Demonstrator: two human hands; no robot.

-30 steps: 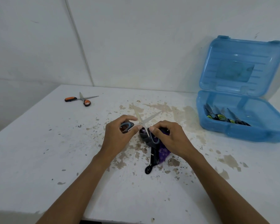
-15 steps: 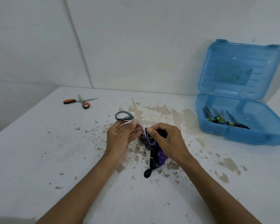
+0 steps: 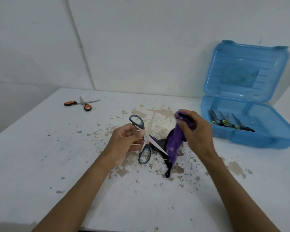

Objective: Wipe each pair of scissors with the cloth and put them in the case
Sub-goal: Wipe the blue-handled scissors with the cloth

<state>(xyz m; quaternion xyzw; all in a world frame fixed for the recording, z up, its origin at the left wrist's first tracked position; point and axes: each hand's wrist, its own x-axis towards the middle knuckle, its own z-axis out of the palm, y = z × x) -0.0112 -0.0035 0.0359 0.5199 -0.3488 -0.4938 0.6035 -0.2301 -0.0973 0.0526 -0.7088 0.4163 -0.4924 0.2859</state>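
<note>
Purple cloth (image 3: 173, 143), right hand (image 3: 197, 129) gripping it at three o'clock of grey scissors (image 3: 155, 144) left hand (image 3: 124, 143) is pinching open; wiping safest running pivot-to-tip.

No legible text, brand, number or sign found. Rectangular patch (image 3: 239, 77) on blue case (image 3: 264, 141) lid, right of frame: unreadable.

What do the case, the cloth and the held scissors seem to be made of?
Case: translucent blue plastic, glossy; light glints on the ribbed lid.
Cloth: soft purple and black fabric; it bunches and drapes from the right hand.
Scissors: pale, smooth blades, probably metal; grey handle loops, likely plastic or rubber, I cannot tell which.
</note>
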